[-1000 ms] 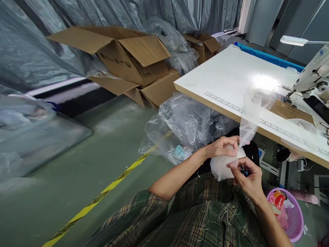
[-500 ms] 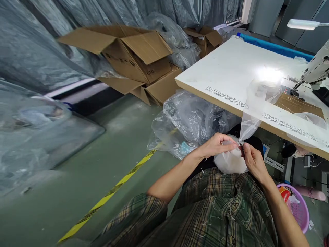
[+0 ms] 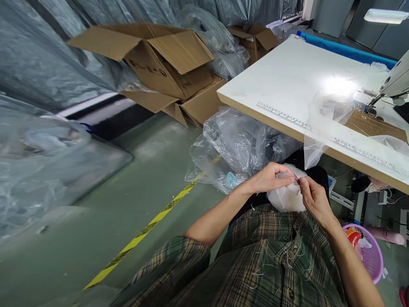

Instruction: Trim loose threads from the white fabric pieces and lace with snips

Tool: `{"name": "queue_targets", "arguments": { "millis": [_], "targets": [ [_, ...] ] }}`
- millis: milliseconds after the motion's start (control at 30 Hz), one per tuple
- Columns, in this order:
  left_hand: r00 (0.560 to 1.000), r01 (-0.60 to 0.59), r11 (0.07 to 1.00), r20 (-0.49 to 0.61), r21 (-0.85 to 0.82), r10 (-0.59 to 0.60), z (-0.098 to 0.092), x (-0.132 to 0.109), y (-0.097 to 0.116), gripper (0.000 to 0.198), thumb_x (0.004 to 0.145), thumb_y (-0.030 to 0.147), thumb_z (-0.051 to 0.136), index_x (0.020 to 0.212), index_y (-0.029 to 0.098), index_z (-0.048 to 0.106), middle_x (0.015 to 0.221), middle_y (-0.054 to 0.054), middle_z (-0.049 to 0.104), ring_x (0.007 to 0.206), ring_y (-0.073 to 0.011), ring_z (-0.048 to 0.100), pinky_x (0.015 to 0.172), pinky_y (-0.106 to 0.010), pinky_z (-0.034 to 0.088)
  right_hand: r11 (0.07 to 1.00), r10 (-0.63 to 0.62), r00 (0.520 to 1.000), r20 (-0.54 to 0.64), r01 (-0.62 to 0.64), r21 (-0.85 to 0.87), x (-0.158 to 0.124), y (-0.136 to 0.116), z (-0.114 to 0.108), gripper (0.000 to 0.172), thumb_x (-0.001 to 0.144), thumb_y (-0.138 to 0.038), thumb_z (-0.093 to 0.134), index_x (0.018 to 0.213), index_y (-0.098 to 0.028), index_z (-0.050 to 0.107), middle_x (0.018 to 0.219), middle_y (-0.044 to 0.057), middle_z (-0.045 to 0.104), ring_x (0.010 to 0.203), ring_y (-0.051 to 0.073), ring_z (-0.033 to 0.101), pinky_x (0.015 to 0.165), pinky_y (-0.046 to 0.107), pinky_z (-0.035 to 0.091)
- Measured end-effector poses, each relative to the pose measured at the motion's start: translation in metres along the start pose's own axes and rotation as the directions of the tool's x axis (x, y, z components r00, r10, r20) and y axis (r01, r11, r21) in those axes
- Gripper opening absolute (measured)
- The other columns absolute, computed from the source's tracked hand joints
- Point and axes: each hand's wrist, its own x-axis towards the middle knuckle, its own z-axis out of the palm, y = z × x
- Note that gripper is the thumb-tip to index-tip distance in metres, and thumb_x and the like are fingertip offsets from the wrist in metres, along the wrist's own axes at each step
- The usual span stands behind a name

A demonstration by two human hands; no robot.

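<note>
My left hand (image 3: 274,177) pinches the edge of a white sheer fabric piece (image 3: 286,198), which is bunched on my lap. My right hand (image 3: 315,196) is closed on small dark thread snips (image 3: 297,179), their thin tips at my left fingertips; most of the tool is hidden by the fingers. Just above my hands, a loose end of sheer white fabric strip (image 3: 313,151) hangs over the table's front edge, apart from them. That strip runs back across the tabletop toward the sewing machine (image 3: 372,106).
The white sewing table (image 3: 271,85) has a printed ruler along its front. Clear plastic bags (image 3: 236,140) lie under it at left. Open cardboard boxes (image 3: 169,76) stand beyond. A purple basket (image 3: 375,264) is on the floor at right, and yellow-black tape (image 3: 143,234) crosses the floor.
The sheer strip that stretched from the table down to my fingers has come away and hangs loose off the edge. My hands stay together; the view has shifted slightly.
</note>
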Motion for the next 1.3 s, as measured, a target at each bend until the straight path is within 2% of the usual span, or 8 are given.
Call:
{"name": "queue_targets", "arguments": {
  "millis": [300,400,600,667,800,933,1100,1300],
  "targets": [
    [0.999,0.011,0.997,0.038,0.075,-0.014,0.005,-0.013,0.008,0.027,0.084,0.036,0.064,0.087,0.011,0.073,0.065,0.001,0.063,0.058,-0.0082,0.049,0.055,-0.020,0.038,0.977,0.057,0.997,-0.061,-0.044,0.209,-0.020,-0.007,0.002,0.037,0.090,-0.057,0.050,0.093,-0.022,0.062,0.071,0.000,0.057,0.061,0.015,0.047,0.055,0.026,0.038],
    [0.984,-0.009,0.992,0.175,0.126,-0.013,0.007,-0.032,0.015,0.027,0.086,0.037,0.063,0.089,0.012,0.073,0.066,0.000,0.065,0.058,-0.0081,0.051,0.056,-0.019,0.039,0.931,0.073,0.996,0.052,-0.087,0.356,-0.047,-0.016,0.007,0.036,0.081,-0.051,0.067,0.100,-0.021,0.063,0.074,-0.001,0.061,0.062,0.013,0.049,0.056,0.024,0.042],
    [0.854,-0.048,0.986,0.519,0.158,-0.042,-0.002,-0.041,0.005,0.030,0.082,0.038,0.069,0.101,0.015,0.071,0.072,0.001,0.067,0.057,-0.0081,0.051,0.054,-0.019,0.038,0.885,0.161,0.953,0.256,-0.254,0.390,-0.080,-0.004,0.004,0.031,0.083,-0.045,0.066,0.067,-0.018,0.063,0.058,-0.002,0.056,0.054,0.011,0.045,0.053,0.023,0.038],
    [0.881,-0.051,0.979,0.471,0.196,-0.049,-0.002,-0.028,-0.003,0.035,0.081,0.039,0.069,0.106,0.015,0.069,0.077,0.000,0.068,0.062,-0.0098,0.054,0.058,-0.020,0.042,0.871,0.230,0.959,0.165,-0.279,0.405,-0.076,0.011,0.002,0.037,0.082,-0.050,0.066,0.064,-0.019,0.060,0.056,-0.002,0.054,0.052,0.010,0.043,0.051,0.023,0.036],
    [0.993,-0.072,0.950,0.111,0.303,0.040,0.004,0.006,-0.019,0.032,0.083,0.036,0.065,0.108,0.016,0.066,0.104,-0.006,0.070,0.092,-0.0182,0.064,0.083,-0.030,0.051,0.861,0.377,0.915,-0.143,-0.290,0.417,-0.052,0.045,0.005,0.043,0.072,-0.061,0.068,0.068,-0.019,0.061,0.055,-0.003,0.053,0.050,0.011,0.041,0.049,0.024,0.035],
    [0.983,-0.098,0.802,-0.069,0.589,0.171,0.012,0.025,-0.036,0.029,0.086,0.027,0.060,0.113,0.018,0.065,0.119,-0.009,0.065,0.113,-0.0249,0.060,0.101,-0.044,0.047,0.884,0.380,0.893,-0.242,-0.273,0.380,-0.036,0.065,0.011,0.046,0.068,-0.065,0.067,0.067,-0.019,0.061,0.056,-0.003,0.053,0.051,0.011,0.042,0.051,0.025,0.037],
    [0.909,-0.317,0.620,0.044,0.718,0.414,0.030,0.027,-0.059,0.036,0.094,0.036,0.053,0.124,0.018,0.062,0.139,-0.014,0.056,0.128,-0.0289,0.054,0.108,-0.052,0.043,0.934,0.316,0.909,-0.273,-0.247,0.258,-0.036,0.071,0.011,0.046,0.074,-0.063,0.064,0.073,-0.017,0.066,0.064,0.001,0.060,0.058,0.014,0.050,0.054,0.027,0.042],
    [0.800,-0.576,0.476,0.339,0.664,0.495,0.056,0.029,-0.090,0.073,0.084,0.056,0.064,0.140,0.013,0.050,0.149,-0.022,0.048,0.140,-0.0359,0.043,0.116,-0.056,0.033,0.983,0.177,0.783,-0.596,-0.112,0.146,-0.017,0.061,-0.005,0.043,0.082,-0.057,0.058,0.087,-0.017,0.070,0.078,0.006,0.070,0.069,0.018,0.061,0.067,0.031,0.050]
  ]
}}
